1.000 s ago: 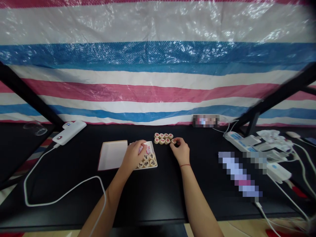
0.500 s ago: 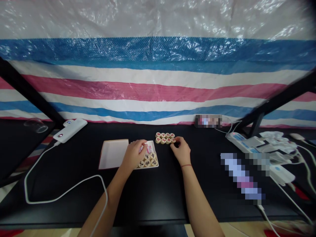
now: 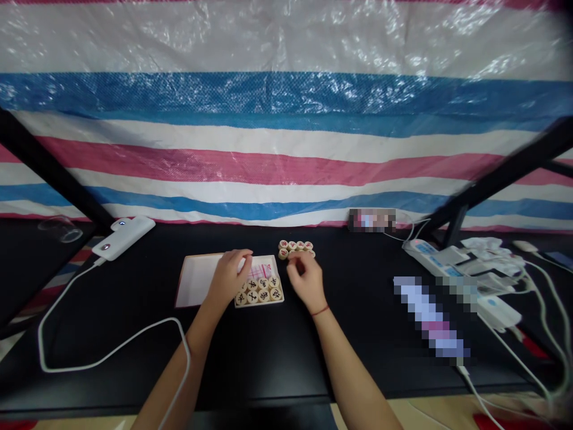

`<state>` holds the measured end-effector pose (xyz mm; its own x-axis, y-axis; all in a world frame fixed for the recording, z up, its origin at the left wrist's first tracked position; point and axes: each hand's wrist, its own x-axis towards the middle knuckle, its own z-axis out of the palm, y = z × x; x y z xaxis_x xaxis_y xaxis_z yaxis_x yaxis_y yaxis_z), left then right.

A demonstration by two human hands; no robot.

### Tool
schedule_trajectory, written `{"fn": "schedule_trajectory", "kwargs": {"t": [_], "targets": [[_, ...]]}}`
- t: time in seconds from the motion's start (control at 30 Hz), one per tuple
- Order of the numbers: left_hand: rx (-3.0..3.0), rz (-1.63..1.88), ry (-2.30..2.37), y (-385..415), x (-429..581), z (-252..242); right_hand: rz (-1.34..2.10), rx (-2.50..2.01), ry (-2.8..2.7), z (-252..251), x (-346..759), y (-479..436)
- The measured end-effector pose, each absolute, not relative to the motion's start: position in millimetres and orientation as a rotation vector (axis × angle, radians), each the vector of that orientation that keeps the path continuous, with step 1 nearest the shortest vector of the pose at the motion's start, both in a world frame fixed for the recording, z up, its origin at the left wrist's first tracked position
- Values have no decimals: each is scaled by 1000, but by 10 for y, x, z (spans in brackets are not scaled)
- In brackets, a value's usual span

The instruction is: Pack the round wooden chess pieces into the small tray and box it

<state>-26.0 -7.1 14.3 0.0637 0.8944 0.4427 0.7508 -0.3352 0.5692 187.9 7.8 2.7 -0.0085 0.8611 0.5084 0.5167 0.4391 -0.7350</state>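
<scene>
A shallow white box (image 3: 281,292) on the black table holds several round xiangqi pieces (image 3: 263,295) with black characters. A pink-and-white folded sheet (image 3: 263,272) lies behind them in the box. Over the box's left side hovers my left hand (image 3: 227,276), fingers loosely bent, thumb apart, nothing visible in them. Just right of the box, two rows of xiangqi pieces with red characters (image 3: 292,245) stand on the table. At the front row is my right hand (image 3: 308,279), fingers curled and covering some pieces; what lies between the fingertips is hidden.
The box lid (image 3: 197,280) lies left of the box, inside up. A white device (image 3: 128,237) trails a cable (image 3: 111,361). On the right are a power strip (image 3: 447,272), chargers and blurred-out items. A striped plastic sheet (image 3: 277,173) hangs behind the table (image 3: 259,358).
My right hand has shifted left along the front row of red pieces. My left hand has drawn back leftward, uncovering more black pieces. The view has shifted slightly.
</scene>
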Motion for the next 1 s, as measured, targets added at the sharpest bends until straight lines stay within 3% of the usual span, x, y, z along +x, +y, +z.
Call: {"fn": "schedule_trajectory", "kwargs": {"t": [0.17,0.53,1.0], "targets": [[2284,1046,1686,-221,-556,56,579,-1030,-1940,110,1636,-163],[2458,635,1837,-416,-394,89,579,-1138,-2001,-7,1679,-271],[2391,625,1873,-488,-364,105,555,-1080,-2051,-106,1679,-281]]}}
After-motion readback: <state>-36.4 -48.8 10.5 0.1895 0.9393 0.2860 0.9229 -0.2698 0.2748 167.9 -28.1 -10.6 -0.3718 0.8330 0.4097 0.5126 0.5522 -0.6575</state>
